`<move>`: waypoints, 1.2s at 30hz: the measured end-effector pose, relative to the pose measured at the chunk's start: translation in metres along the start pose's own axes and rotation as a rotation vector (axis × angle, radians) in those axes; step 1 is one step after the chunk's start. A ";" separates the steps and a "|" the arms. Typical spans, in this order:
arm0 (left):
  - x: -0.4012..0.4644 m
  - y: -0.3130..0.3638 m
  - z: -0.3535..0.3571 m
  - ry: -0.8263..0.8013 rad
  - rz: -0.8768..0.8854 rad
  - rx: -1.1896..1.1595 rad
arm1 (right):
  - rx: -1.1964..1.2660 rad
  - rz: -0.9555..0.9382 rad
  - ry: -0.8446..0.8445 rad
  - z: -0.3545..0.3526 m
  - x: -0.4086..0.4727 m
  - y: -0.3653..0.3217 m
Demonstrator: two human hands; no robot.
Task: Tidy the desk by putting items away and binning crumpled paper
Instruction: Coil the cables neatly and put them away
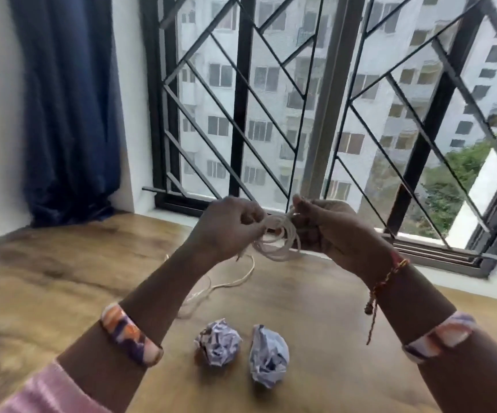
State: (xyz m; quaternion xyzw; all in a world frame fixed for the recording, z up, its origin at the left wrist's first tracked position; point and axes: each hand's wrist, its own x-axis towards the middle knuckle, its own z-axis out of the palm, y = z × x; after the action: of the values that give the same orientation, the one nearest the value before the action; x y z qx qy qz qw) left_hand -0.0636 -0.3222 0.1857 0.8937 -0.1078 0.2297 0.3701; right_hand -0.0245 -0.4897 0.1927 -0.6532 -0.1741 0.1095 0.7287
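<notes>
A white cable [274, 238] is wound into a small coil held up above the wooden desk [47, 263]. My left hand [229, 226] grips the coil's left side with curled fingers. My right hand [324, 226] pinches its right side. The cable's loose tail hangs down from the coil and trails in loops on the desk toward me. Two crumpled paper balls lie near the front of the desk: one [218, 347] on the left and one [268, 356] just right of it, a small gap between them.
A barred window [301, 114] runs along the desk's far edge, with its sill [420, 242] just behind my hands. A dark blue curtain [68, 108] hangs at the back left corner beside a white wall.
</notes>
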 end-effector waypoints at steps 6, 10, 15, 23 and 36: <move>-0.069 -0.007 -0.034 0.090 -0.245 -0.063 | 0.163 0.153 -0.324 0.036 -0.036 0.026; -0.132 -0.013 -0.049 0.113 -0.451 -0.099 | 0.163 0.240 -0.457 0.063 -0.074 0.059; -0.221 -0.028 -0.066 0.204 -0.659 -0.097 | 0.163 0.354 -0.594 0.103 -0.120 0.098; -0.349 -0.084 -0.059 0.443 -1.083 -0.148 | -0.484 0.251 -0.661 0.159 -0.174 0.179; -0.387 -0.153 0.016 0.524 -1.584 -0.372 | -0.794 0.179 -0.724 0.180 -0.192 0.244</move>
State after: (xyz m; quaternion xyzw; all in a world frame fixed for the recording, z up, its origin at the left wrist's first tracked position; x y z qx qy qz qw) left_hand -0.3404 -0.2169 -0.1076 0.5483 0.6017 0.0809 0.5751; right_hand -0.2552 -0.3699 -0.0546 -0.8111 -0.3856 0.3148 0.3072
